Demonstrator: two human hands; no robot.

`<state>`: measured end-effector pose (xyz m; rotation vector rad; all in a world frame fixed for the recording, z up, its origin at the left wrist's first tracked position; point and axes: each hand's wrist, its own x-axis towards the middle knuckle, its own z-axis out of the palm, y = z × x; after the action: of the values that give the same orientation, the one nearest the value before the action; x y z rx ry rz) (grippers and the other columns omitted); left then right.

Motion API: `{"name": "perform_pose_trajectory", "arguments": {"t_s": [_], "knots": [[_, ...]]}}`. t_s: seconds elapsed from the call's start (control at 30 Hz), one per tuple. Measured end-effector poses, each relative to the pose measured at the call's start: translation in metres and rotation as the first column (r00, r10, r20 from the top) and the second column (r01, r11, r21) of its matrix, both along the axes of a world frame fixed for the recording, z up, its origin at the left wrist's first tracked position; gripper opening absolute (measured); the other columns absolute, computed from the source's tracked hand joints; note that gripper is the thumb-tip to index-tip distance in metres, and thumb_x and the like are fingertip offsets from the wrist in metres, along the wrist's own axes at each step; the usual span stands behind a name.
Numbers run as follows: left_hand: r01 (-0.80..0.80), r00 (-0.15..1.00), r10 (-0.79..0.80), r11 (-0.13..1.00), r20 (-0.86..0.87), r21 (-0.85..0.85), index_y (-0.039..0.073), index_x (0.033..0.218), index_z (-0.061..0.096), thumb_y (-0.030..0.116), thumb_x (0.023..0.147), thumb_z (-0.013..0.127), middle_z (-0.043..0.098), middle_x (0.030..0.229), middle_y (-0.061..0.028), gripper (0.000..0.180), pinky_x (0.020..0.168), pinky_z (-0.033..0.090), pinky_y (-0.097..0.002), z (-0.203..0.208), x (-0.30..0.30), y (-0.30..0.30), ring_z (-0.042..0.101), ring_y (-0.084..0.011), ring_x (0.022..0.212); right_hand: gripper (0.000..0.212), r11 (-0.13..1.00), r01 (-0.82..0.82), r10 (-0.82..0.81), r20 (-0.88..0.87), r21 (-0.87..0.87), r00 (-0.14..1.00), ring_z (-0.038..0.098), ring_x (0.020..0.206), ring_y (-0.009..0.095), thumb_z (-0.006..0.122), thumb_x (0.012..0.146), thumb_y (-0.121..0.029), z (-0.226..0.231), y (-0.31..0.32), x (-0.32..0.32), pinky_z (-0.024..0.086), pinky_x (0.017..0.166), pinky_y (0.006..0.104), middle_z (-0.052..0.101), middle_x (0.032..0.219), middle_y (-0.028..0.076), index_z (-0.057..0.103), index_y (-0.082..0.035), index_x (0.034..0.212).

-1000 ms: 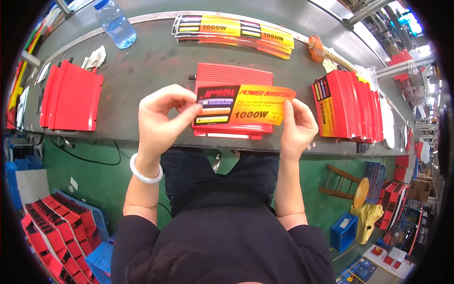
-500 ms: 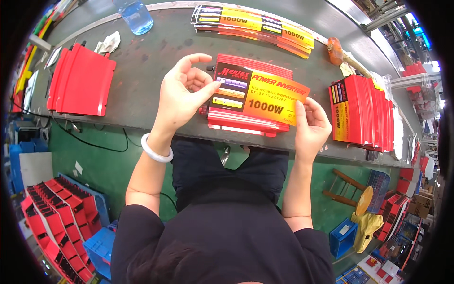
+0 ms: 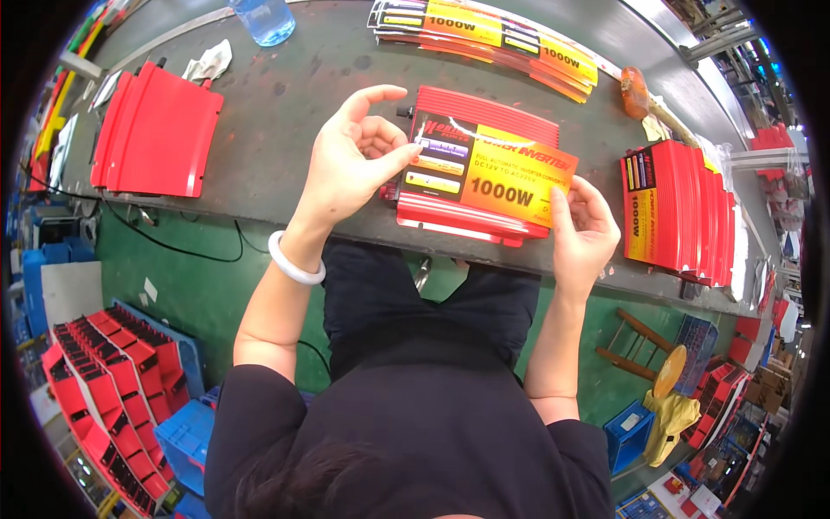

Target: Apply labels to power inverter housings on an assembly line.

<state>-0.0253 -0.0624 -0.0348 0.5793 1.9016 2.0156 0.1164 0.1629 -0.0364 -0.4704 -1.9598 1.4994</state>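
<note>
A finned red power inverter [image 3: 484, 104] lies on the workbench in front of me. Across its top stretches a yellow and black label sticker [image 3: 519, 177], its right end reaching past the casing's edge. At the sticker's left edge, my left hand [image 3: 359, 156] pinches with the thumb, the index finger arched away and the others curled. The right end is held between the thumb and fingers of my right hand [image 3: 585, 225]. How firmly the sticker's middle touches the fins cannot be told.
A stack of similar labels [image 3: 484, 39] lies at the bench's far side, near an orange-headed mallet [image 3: 635, 93]. Labelled red inverters [image 3: 683, 203] stand at right, plain red casings [image 3: 160, 134] at left. A blue-tinted bottle [image 3: 266, 22] and a crumpled white cloth [image 3: 209, 62] sit behind.
The whole view has shifted slightly, so bench items appear further right. Both hands keep their hold on the sticker, which has tilted a little and shows more glare near its upper left.
</note>
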Motion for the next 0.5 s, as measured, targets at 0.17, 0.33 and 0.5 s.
{"name": "perform_pose_trajectory", "arguments": {"t_s": [0.17,0.33,0.5], "knots": [[0.001,1.000,-0.001,1.000,-0.014,-0.010,0.002,0.130,0.047,0.002,0.080,0.072,0.063,0.076,-0.0015,0.055,0.063,0.046,-0.0182,-0.0017,0.0009,-0.0006,0.057,-0.0041,0.067,0.020,1.000,-0.014,0.014,0.011,0.016,1.000,0.059,0.071,0.005,0.068,0.084,0.005,0.0014,-0.0004,0.0003,0.049,0.067,0.0197,0.061,0.080,0.000,0.065,0.005,0.103],[0.000,0.999,-0.002,0.999,-0.042,-0.041,0.002,0.129,0.048,0.002,0.080,0.072,0.063,0.076,-0.0004,0.055,0.063,0.046,-0.0179,-0.0019,0.0010,-0.0005,0.056,-0.0033,0.066,0.020,0.999,-0.005,0.005,0.013,0.035,1.000,0.059,0.071,0.005,0.068,0.083,0.005,0.0013,-0.0001,0.0004,0.050,0.067,0.0199,0.061,0.080,0.000,0.065,0.005,0.103],[0.013,0.999,-0.016,0.998,-0.047,-0.055,0.002,0.132,0.047,-0.003,0.082,0.070,0.062,0.078,-0.0008,0.056,0.067,0.046,-0.0173,-0.0008,0.0015,-0.0016,0.057,-0.0041,0.070,0.020,0.999,-0.003,0.002,0.017,0.034,1.000,0.059,0.071,0.005,0.068,0.083,0.005,0.0005,0.0005,0.0003,0.050,0.067,0.0198,0.061,0.081,0.000,0.065,0.006,0.103]]}}
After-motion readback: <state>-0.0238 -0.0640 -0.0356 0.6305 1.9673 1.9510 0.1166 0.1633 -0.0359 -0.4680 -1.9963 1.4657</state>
